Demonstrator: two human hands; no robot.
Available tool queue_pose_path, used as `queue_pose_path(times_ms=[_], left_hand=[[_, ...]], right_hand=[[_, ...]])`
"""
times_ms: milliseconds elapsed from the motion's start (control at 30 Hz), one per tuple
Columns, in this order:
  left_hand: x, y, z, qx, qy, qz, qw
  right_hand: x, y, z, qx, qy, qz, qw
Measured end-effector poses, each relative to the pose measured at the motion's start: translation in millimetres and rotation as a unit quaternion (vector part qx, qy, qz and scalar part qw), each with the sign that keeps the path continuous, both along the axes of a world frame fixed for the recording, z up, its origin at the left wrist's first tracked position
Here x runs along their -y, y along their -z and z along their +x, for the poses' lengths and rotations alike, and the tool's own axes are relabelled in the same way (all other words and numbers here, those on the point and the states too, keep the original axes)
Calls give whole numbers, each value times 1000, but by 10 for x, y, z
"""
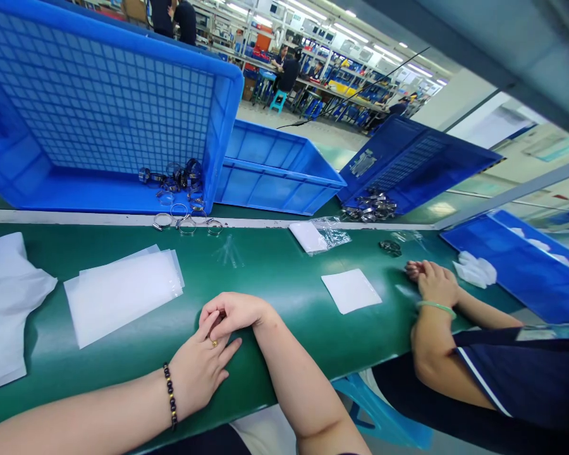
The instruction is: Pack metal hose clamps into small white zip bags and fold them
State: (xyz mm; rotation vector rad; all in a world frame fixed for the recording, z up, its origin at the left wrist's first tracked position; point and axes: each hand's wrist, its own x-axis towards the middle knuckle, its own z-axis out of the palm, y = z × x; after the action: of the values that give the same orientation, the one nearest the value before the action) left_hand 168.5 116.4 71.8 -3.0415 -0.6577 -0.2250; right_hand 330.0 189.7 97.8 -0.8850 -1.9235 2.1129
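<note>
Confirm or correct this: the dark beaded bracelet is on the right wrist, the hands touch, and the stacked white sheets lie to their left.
The wrist is wrong: the head view shows the dark beaded bracelet on the left wrist. The left hand and right hand touch, and the stacked white sheets lie to their left.

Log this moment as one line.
left hand: touching right hand; right hand: fingers on left hand; left side: white sheets on green table; back: metal rings in blue crate; right: co-worker's hands
</note>
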Motion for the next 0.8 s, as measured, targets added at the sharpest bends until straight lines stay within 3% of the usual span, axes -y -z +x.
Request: queue_pose_path(times_ms=[267,400,500,633,700,800], left_hand=[[9,17,12,1,-5,-17,1000],[59,6,21,1,-39,-19,999],[80,-54,-20,-9,-40,-42,998],[85,-231,-212,-11,32,-132,991],[79,-298,-339,1,59,-173,983],[40,-301,-478,68,53,-214,973]], right_hand=[[-4,1,-6,-21,-5,-21,1000],[-19,49,-12,-55,37,-64,996],[-33,90,-25,-66,70,-54,994],[-47,164,-94,-7,156,56,986],[-60,213,-147,68,251,172,950],[-84,277,-209,146,361,300,871]])
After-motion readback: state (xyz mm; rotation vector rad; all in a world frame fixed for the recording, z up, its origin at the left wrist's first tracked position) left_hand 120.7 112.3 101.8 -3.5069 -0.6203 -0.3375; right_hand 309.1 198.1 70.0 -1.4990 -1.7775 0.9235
